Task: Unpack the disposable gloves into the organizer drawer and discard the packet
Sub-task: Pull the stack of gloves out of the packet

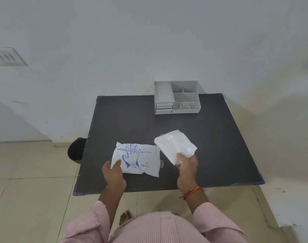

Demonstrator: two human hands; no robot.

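A square dark grey table (pixel 211 146) stood at the centre of the frame against a pale wall, on a floor of beige tiles (pixel 27 172). On its lower left part lay a flat white plastic packet (pixel 137 159) printed in blue with a hand outline and the words "DISPOSABLE POLYETHYLENE GLOVES". The left hand (pixel 113 174), at lower centre, had its grip closed on the packet's lower left corner, thumb on top and the fingers hidden beneath the film. To the right of the packet, the right hand (pixel 187 166) had its grip clenched on the near end of a thick folded stack of translucent white disposable gloves (pixel 175 146); the stack was out of the packet, angled up and to the left from the hand, and whether its far end touched the table could not be determined. An orange thread band (pixel 191 191) circled the right wrist. Both forearms emerged from pink striped sleeves (pixel 90 223). At the upper edge of the table, right of centre and well apart from both hands, stood a light grey plastic organizer (pixel 177 97) with open top compartments and two small drawers (pixel 164 108) at its lower left, both closed. A dark round bin (pixel 76 151) sat on the floor just beside the table's left edge.
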